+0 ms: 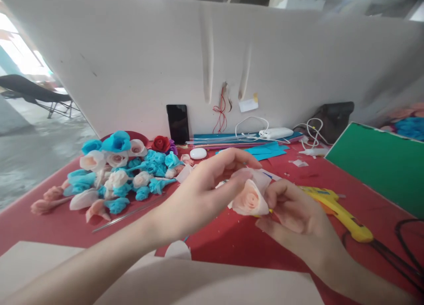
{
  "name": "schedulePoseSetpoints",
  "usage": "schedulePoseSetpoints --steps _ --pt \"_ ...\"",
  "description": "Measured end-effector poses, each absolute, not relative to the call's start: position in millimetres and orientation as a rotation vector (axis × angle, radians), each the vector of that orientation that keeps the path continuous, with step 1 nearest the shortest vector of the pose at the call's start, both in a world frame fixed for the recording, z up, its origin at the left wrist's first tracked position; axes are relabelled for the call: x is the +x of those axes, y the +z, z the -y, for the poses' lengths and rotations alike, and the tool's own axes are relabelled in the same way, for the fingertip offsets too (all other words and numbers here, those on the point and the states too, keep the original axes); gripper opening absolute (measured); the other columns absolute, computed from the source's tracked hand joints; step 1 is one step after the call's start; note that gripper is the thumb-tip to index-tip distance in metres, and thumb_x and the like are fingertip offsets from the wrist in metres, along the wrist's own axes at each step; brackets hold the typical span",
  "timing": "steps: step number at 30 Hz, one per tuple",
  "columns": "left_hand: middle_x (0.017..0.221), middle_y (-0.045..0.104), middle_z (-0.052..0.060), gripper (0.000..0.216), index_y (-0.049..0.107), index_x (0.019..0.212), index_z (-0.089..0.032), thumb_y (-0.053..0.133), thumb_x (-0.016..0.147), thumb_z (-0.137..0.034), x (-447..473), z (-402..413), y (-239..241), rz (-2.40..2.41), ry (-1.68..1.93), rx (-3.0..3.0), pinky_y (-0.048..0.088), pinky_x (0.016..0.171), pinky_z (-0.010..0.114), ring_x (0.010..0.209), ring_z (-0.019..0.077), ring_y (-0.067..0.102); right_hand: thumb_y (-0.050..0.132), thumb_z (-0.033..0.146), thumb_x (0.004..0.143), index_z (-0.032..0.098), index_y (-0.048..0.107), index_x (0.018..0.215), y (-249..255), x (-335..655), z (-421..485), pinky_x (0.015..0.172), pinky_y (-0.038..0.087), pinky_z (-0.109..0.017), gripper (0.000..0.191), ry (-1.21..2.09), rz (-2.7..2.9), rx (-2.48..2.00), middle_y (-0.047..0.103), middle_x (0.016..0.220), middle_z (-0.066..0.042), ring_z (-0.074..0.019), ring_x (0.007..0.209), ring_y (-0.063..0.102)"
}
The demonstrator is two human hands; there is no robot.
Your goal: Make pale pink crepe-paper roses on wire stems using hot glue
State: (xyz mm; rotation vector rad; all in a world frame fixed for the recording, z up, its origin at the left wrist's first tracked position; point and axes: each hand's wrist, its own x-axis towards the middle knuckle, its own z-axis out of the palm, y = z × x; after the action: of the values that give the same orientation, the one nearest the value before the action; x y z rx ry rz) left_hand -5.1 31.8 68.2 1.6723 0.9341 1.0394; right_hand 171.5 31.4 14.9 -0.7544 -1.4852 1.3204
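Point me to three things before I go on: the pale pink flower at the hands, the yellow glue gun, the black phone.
Pale pink flower [251,200], head view: its rolled centre.
Yellow glue gun [342,215], head view: its handle.
Black phone [178,123], head view: its dark face.

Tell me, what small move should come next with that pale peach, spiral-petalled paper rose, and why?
Perhaps the right hand should gently press in the flared outer petal of the pale peach paper rose: the centre looks tightly coiled, while that edge spreads out near the right hand, and the left hand is at the flower's other side.
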Motion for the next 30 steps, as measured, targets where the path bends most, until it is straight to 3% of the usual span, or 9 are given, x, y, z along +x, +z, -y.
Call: schedulePoseSetpoints --steps 3,7,12,16,18,22,30 --pt "0.081 0.059 -0.005 0.016 0.062 0.095 -0.023 0.051 0.091 -0.034 -6 -33 67 -0.858 1.089 1.466 0.042 0.06 0.013 0.071 0.0061 0.054 0.065 0.02 0.082 0.021 0.05 0.074 17 172 -34 0.059 0.04 -0.008 0.017 1.353 1.499 -0.715 0.049 0.071 0.005 -0.004 0.065 0.048" --pt "0.085 0.064 -0.002 0.026 0.066 0.094 -0.023 0.054 0.087 -0.045 -5 -34 61 -0.697 1.093 1.292 0.046 0.073 0.02 0.082 0.0131 0.058 0.064 0.031 0.085 0.022 0.051 0.075 17 174 -36 0.06 0.042 -0.01 0.019 1.372 1.452 -0.666 0.051 0.069 0.005 -0.0049 0.064 0.048" --pt "0.092 0.069 0.001 0.018 0.07 0.096 -0.022 0.055 0.088 -0.029 -1 -36 55 -0.553 1.088 1.307 0.043 0.088 0.027 0.099 0.0197 0.059 0.059 0.031 0.089 0.023 0.053 0.082 19 176 -34 0.064 0.045 -0.011 0.012 1.374 1.452 -0.568 0.057 0.073 0.004 -0.0045 0.066 0.053" --pt "0.103 0.071 0.003 0.037 0.071 0.099 -0.021 0.035 0.093 -0.014 2 -33 56 -0.398 1.058 1.291 0.044 0.093 0.029 0.107 0.0205 0.06 0.06 0.031 0.089 0.023 0.053 0.084 22 175 -35 0.063 0.046 -0.011 0.012 1.382 1.364 -0.585 0.059 0.072 0.005 -0.0038 0.063 0.053" --pt "0.101 0.072 0.001 0.035 0.07 0.103 -0.022 0.039 0.092 -0.01 3 -30 56 -0.429 1.073 1.262 0.045 0.092 0.025 0.103 0.0174 0.063 0.06 0.032 0.089 0.022 0.053 0.083 23 174 -36 0.063 0.046 -0.01 0.014 1.39 1.354 -0.587 0.059 0.071 0.005 -0.0029 0.061 0.052" --pt "0.095 0.074 -0.003 0.027 0.071 0.103 -0.024 0.051 0.09 -0.01 6 -26 55 -0.549 1.127 1.228 0.05 0.082 0.019 0.087 0.012 0.068 0.059 0.031 0.09 0.021 0.052 0.085 23 174 -36 0.061 0.045 -0.01 0.012 1.444 1.339 -0.572 0.058 0.072 0.005 -0.0026 0.06 0.05" --pt "0.098 0.075 -0.003 0.032 0.074 0.098 -0.026 0.049 0.09 -0.008 9 -23 60 -0.68 1.22 1.321 0.05 0.086 0.019 0.097 0.0139 0.066 0.061 0.028 0.088 0.026 0.053 0.093 20 172 -39 0.056 0.045 -0.011 0.01 1.433 1.282 -0.525 0.058 0.073 0.004 -0.0044 0.061 0.051"
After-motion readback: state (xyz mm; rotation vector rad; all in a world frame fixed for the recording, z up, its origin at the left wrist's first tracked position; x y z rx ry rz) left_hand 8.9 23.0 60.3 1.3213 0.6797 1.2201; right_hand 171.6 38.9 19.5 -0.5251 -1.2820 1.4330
